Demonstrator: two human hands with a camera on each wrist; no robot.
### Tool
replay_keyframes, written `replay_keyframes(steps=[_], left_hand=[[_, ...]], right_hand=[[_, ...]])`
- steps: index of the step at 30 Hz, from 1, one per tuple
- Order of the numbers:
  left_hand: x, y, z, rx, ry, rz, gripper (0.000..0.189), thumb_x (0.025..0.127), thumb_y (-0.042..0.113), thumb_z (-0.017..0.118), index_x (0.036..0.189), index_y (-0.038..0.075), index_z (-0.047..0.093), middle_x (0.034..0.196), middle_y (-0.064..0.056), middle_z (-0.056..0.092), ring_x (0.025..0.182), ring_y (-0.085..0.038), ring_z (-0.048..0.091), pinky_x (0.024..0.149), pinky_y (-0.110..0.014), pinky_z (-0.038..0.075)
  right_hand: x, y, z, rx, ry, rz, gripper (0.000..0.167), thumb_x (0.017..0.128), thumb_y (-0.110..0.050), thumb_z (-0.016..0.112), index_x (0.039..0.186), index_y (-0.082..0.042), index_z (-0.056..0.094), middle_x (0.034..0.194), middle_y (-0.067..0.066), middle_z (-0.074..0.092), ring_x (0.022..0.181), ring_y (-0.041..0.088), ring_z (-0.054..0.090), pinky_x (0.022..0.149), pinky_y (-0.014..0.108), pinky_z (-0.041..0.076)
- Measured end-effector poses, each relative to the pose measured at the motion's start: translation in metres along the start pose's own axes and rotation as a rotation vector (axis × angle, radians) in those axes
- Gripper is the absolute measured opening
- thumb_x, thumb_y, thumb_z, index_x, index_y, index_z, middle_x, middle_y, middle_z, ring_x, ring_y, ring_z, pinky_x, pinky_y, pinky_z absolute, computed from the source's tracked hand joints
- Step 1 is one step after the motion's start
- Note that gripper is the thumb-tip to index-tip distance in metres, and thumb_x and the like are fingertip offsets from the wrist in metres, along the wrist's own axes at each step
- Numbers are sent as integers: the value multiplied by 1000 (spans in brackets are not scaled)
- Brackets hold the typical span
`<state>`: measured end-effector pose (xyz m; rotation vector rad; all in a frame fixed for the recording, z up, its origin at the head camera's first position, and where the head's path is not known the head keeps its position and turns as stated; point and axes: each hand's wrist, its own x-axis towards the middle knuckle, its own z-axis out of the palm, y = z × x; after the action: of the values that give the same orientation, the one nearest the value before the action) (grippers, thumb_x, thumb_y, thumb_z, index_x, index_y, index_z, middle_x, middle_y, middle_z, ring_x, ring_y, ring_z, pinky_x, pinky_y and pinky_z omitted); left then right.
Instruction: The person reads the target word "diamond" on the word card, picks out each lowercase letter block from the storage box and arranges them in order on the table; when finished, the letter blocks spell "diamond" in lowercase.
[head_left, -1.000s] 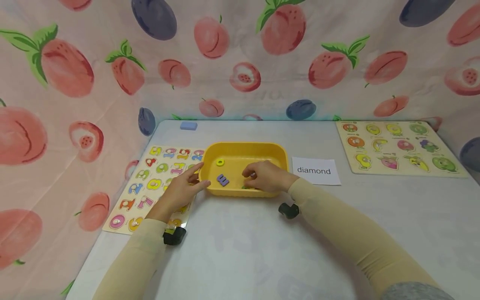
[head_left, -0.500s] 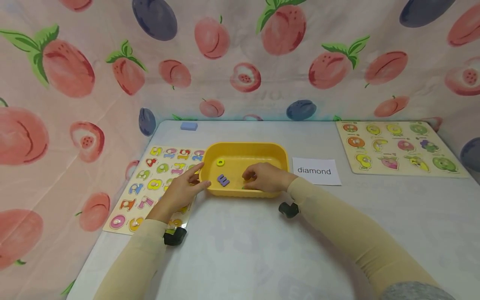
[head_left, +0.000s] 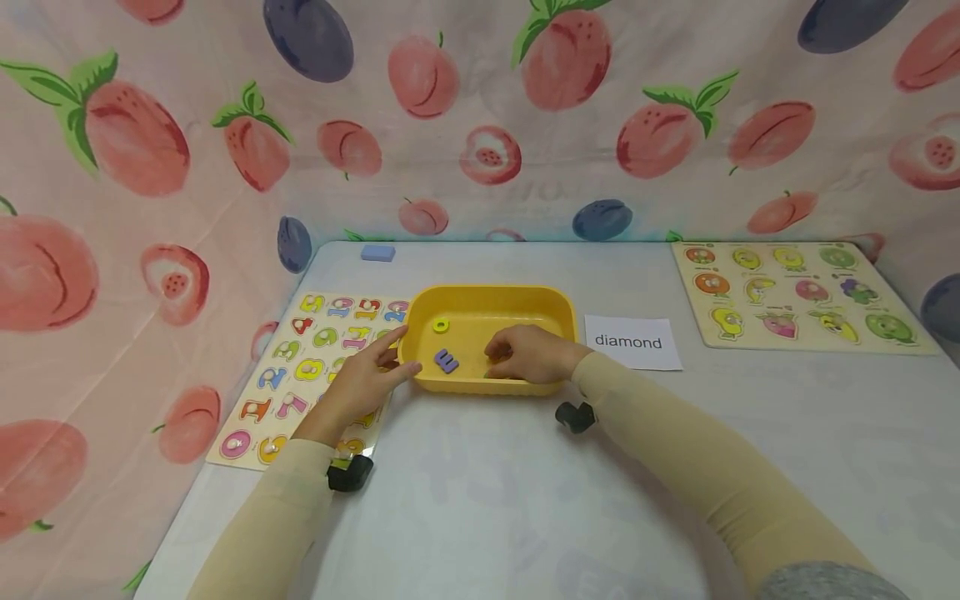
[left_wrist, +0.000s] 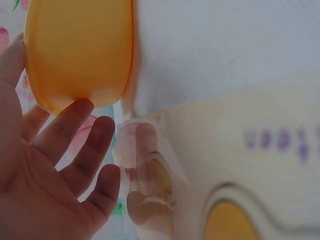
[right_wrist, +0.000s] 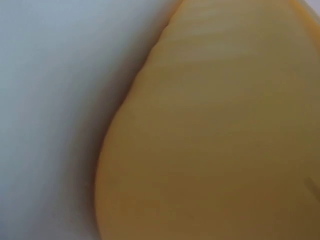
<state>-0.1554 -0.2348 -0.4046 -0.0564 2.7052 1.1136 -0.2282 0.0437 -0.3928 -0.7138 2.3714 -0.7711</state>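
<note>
A yellow plastic tub [head_left: 491,387] stands on the table in the head view. Inside it lie a purple letter "m" [head_left: 446,361] and a yellow-green ring-shaped letter [head_left: 441,325]. My left hand [head_left: 369,375] rests with spread fingers at the tub's left end, its thumb at the front corner; the left wrist view has fingertips [left_wrist: 82,107] against the tub's end. My right hand [head_left: 532,353] reaches into the right half of the tub, fingers curved downward. A bit of green [head_left: 487,375] peeks out under its thumb; I cannot tell whether the fingers grip it.
A number puzzle board [head_left: 255,410] lies partly under my left forearm. Right of the tub is a white card [head_left: 637,354] reading "diamond". A fruit puzzle board [head_left: 802,308] sits farther right, and a small blue block [head_left: 377,252] at the back left.
The right fingers have shifted slightly within the tub, and less of the green bit shows under them. The left hand and the tub have stayed in place.
</note>
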Motion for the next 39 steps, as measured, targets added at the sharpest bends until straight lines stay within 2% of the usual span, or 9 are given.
replay_keyframes(steps=[10,25,32,39], left_hand=[[1,-1,0,6,2,11,75,93,52,66,158,34,32,145,-19,52,133,-34,49,111,-57,33],[1,-2,1,16,5,-2,73,94,49,66,158,35,32,144,-19,53,132,-33,50,111,-58,32],[1,-2,1,10,4,3,73,95,49,66,158,35,32,144,-19,53,132,-34,49,111,-58,32],[2,-3,1,8,6,7,74,94,51,66,158,35,32,144,-18,54,132,-33,50,111,-58,32]], right_hand=[[6,2,1,90,7,65,41,94,-31,73,128,-9,65,112,-1,67,99,19,60,95,31,50],[8,6,2,160,17,46,37,96,-25,71,129,-9,64,108,-1,67,97,19,61,92,30,52],[6,7,-4,75,33,-1,37,92,-16,73,127,-6,64,110,-1,67,102,18,60,98,33,49],[8,7,-5,-25,-12,39,41,91,-18,75,129,-9,64,112,-2,65,106,19,57,102,34,46]])
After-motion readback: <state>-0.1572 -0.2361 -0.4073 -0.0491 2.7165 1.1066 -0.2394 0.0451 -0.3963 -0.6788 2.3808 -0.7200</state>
